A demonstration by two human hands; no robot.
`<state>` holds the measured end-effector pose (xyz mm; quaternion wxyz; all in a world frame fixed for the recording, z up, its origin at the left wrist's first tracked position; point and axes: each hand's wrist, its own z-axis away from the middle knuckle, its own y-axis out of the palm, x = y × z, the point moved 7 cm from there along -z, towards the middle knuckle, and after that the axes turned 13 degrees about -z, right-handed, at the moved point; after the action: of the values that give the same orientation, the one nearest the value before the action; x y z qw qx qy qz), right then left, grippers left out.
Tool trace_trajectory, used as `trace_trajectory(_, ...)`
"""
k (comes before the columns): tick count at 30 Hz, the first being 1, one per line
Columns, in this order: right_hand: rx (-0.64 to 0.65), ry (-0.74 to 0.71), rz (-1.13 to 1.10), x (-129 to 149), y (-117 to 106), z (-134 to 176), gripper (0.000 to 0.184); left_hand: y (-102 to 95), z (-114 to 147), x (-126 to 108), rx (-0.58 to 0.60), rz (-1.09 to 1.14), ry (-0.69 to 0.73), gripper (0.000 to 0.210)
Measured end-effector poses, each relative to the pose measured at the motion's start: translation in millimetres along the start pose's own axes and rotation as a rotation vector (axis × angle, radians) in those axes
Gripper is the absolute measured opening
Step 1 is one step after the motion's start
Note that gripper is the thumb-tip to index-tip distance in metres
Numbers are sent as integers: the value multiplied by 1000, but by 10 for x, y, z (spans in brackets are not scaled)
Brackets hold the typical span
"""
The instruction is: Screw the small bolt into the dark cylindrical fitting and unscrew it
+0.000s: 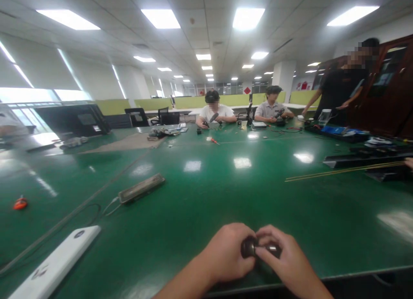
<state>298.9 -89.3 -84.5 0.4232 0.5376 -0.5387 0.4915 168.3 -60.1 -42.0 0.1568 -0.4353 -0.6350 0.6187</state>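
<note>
Both hands met at the bottom centre of the frame, just above the near edge of the green table (206, 204). Between them sat a small dark rounded object (250, 247), glossy, its exact kind too blurred to tell. The left hand (226, 256) curled its fingers around the object's left side, and the right hand (284, 260) pinched the right side with thumb and forefinger, so both hands were clamped on it and touched each other.

By size, the table came first, filling the frame from lower edge to middle and mirroring the ceiling lights. At the upper left stood a dark monitor (75, 118). Along the right edge lay long black trays (364, 159), with thin yellow rods (342, 172) stretched in front of them. At the lower left corner lay a white flat device (54, 264). Left of centre rested a grey oblong unit (142, 188) with a cable trailing toward the left. Far left sat a small orange item (20, 203). Near the table's far middle lay a red-handled screwdriver (213, 140).

Across the table, two seated people (213, 112) handled small parts, and a standing person in black (342, 88) leaned over the upper right end.
</note>
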Motion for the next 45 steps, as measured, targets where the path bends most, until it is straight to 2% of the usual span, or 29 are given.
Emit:
trace_trajectory(6,30,-5,101,-15,2,15,10,26,28,123,-54,2,-82,23)
trace_trajectory(15,7,-100,206,91,-6,-16,10,10,97,149,-114,34,-41,19)
trace_trajectory(24,-23,-101,223,172,-27,-15,13,7,96,184,-150,92,19,20)
trace_trajectory(45,-54,-166,219,184,-35,11,4,-96,145,149,-300,57,84,25)
